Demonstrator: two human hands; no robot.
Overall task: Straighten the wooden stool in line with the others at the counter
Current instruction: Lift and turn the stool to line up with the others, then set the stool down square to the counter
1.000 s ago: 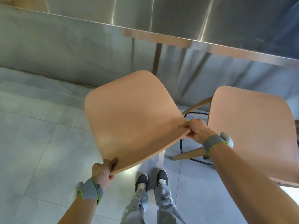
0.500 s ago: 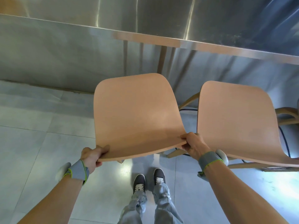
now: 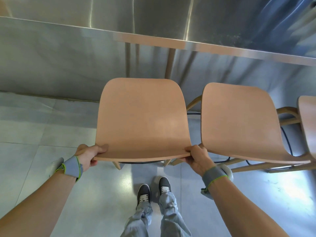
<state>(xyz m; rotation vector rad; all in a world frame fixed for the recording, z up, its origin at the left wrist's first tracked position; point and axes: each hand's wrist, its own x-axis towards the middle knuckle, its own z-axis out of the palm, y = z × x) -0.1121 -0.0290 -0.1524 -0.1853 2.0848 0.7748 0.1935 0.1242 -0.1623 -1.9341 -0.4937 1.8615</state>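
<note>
The left hand and right hand are gripping the near corners of the wooden stool, thumbs lying on top. It is standing square before the steel tabletop, just beside a second stool.

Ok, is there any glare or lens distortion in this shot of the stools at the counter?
Head view: bright streaks glare on the steel counter, with pale patches on the floor; wide-angle bending curves the counter edge and stretches the forearms; the held stool is sharp.
</note>
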